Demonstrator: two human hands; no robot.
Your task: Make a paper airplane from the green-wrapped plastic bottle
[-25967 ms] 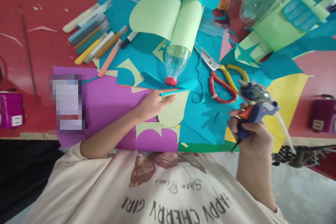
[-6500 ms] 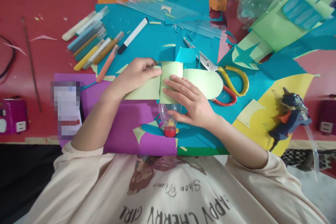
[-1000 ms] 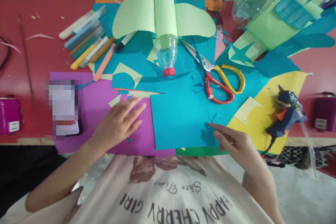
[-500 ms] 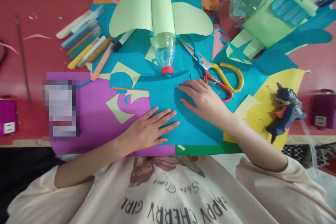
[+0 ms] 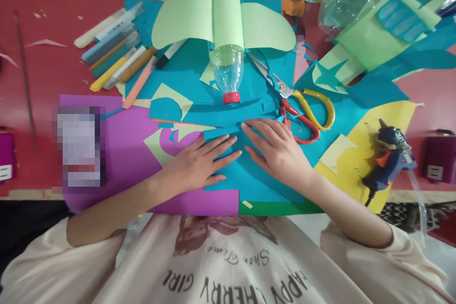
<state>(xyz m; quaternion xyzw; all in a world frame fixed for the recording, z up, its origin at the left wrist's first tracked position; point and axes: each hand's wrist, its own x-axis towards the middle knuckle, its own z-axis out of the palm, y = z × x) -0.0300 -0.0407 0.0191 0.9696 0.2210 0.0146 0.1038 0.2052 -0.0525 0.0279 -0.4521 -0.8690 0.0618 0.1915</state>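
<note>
A blue paper sheet [image 5: 245,180] lies flat at the near side of the table, over purple paper [image 5: 124,152] and a green strip [image 5: 285,207]. My left hand [image 5: 197,164] rests palm down on the sheet's left part with fingers spread. On its right part lies my right hand [image 5: 280,147], fingers stretched out and slightly bent. Neither hand grips anything. Just beyond my right hand are scissors [image 5: 301,109] with one red and one yellow handle, blades apart. Farther off lies a clear plastic bottle [image 5: 229,69] wrapped in light green paper with two paper wings [image 5: 183,14].
Markers [image 5: 114,47] lie in a group at the upper left. A blurred phone-like object [image 5: 81,147] is on the purple paper. At the right, a glue gun [image 5: 388,156] lies on yellow paper [image 5: 351,161]. Cut paper scraps [image 5: 160,147] are scattered around.
The blue sheet has shifted slightly, and its far edge now shows apart from the blue paper beyond. My left hand has slid a little away from my body. Both hands remain flat.
</note>
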